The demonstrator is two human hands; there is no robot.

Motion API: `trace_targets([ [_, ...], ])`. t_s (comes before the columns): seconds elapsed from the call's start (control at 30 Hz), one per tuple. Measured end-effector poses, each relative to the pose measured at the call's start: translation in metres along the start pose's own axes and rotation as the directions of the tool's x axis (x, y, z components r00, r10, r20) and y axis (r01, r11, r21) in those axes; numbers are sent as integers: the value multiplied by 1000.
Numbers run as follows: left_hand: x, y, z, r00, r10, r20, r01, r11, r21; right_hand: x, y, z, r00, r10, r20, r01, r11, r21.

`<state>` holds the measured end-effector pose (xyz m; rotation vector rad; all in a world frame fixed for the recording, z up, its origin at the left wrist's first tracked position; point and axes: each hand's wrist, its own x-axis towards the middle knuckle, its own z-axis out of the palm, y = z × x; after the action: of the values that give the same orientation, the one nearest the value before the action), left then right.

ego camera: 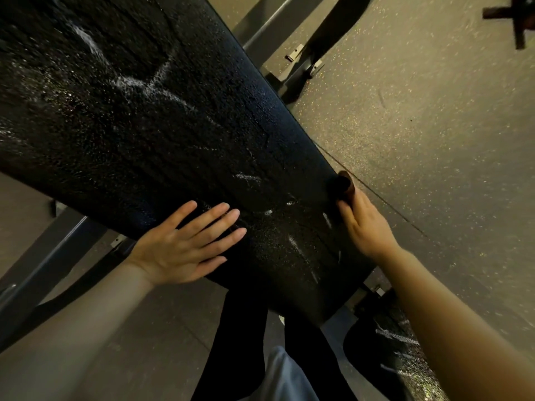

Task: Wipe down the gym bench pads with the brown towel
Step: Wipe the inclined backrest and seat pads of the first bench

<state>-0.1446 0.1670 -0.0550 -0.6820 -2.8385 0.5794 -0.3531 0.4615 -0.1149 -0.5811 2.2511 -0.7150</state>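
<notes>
A long black bench pad (pixel 139 105) runs diagonally across the view, cracked and flecked with white marks. My left hand (pixel 188 241) lies flat on its near left edge, fingers straight and spread. My right hand (pixel 366 224) is at the pad's right edge, fingers curled round a small bunch of the brown towel (pixel 346 183), only a bit of which shows above my fingers. A second black pad (pixel 385 351) sits lower right, partly behind my right forearm.
Grey metal frame bars (pixel 46 270) run under the pad at left, and more frame tubing (pixel 278 27) with bolted feet stands at the top. Speckled rubber floor (pixel 434 125) spreads to the right. My dark-trousered legs (pixel 240 342) stand below the pad's near end.
</notes>
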Motion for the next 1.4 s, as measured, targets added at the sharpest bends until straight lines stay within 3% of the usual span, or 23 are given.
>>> trace_targets([
  [0.13,0,2,2,1000,-21,-22,21,1000,-6,1,-17,15,986,-34,-161,35,999,4],
  [0.37,0,4,5,998,-18,-57,17,1000,-7,54,-121,1,880,-351,-319,344,935,-80],
  [0.47,-2,4,5,999,-17,-50,16,1000,-20,73,-165,3,833,-416,-366,391,909,-144],
  [0.67,-2,4,2,998,-12,-54,11,1000,-28,54,-136,14,885,-324,-333,302,946,-120],
  [0.83,-3,5,3,998,-36,-51,34,999,-38,22,-74,21,966,-16,-258,34,997,63],
  [0.97,-3,7,5,996,-40,-76,36,998,-47,7,-60,23,949,204,-239,-164,970,178],
  [1.17,-5,13,10,989,-67,-132,61,997,-49,22,-117,36,898,289,-330,-196,937,288],
  [1.4,-10,15,-1,970,-133,-202,86,970,-229,56,-214,17,922,86,-378,22,962,273],
])
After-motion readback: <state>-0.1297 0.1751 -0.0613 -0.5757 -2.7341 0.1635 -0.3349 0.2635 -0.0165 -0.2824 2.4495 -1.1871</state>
